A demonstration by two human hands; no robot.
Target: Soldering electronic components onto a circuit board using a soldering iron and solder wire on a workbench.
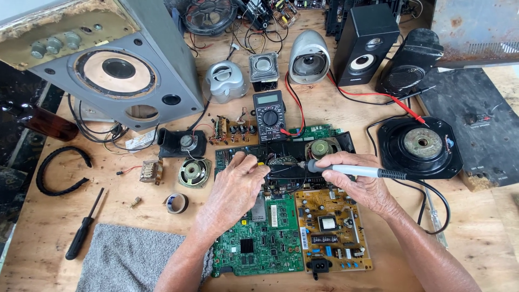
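My right hand (361,181) grips a grey soldering iron (354,171) lying across it, tip pointing left over a dark circuit board (281,154). My left hand (238,184) rests fingers-down on that same board, pinching something small near the iron's tip; what it pinches is too small to tell. In front of the hands lie a green circuit board (259,243) and a tan power board (335,230) side by side.
A multimeter (269,114) with red and black leads sits behind the boards. Several speakers stand at the back, a large grey speaker box (116,70) at the left. Black screwdriver (84,227), tape roll (177,203), grey cloth (130,259) lie front left.
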